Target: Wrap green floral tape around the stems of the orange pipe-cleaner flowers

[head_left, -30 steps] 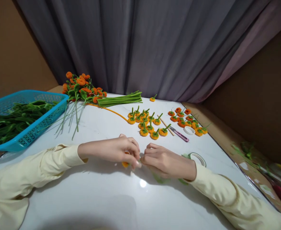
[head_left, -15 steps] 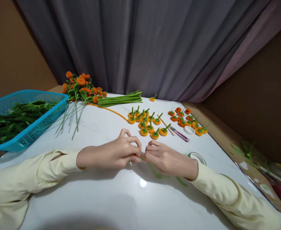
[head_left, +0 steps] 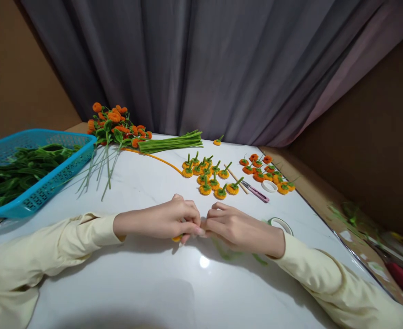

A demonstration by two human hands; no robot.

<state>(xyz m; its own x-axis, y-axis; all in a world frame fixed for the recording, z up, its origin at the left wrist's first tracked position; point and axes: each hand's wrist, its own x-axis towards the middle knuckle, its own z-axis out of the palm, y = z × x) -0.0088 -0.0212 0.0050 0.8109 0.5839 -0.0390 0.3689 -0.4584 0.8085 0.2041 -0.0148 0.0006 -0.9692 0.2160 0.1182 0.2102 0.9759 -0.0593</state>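
Observation:
My left hand [head_left: 177, 219] is closed, fingertips pinched, with a bit of a yellow fuzzy pipe-cleaner flower [head_left: 177, 238] showing beneath its fingers. Touching it at the fingertips, my right hand [head_left: 233, 228] is closed too. From under the right hand trails a blurred strip of green tape [head_left: 223, 250]; the pinched end is hidden. Just beyond the hands stand several yellow pipe-cleaner flowers [head_left: 204, 188] with short green stems pointing up. A tape roll [head_left: 281, 222] lies beside my right wrist.
A blue basket [head_left: 55, 171] of green leaves stands left. Behind are orange flowers [head_left: 115, 117] on stems and a bundle of green pipe cleaners [head_left: 174, 142]. To the right lie pink-handled scissors [head_left: 256, 192], a white tape roll [head_left: 269, 186] and several orange flower heads [head_left: 258, 163].
My left hand has turned and its raised fingers have folded down; the yellow flower now shows beneath it. My right hand has stayed nearly in place.

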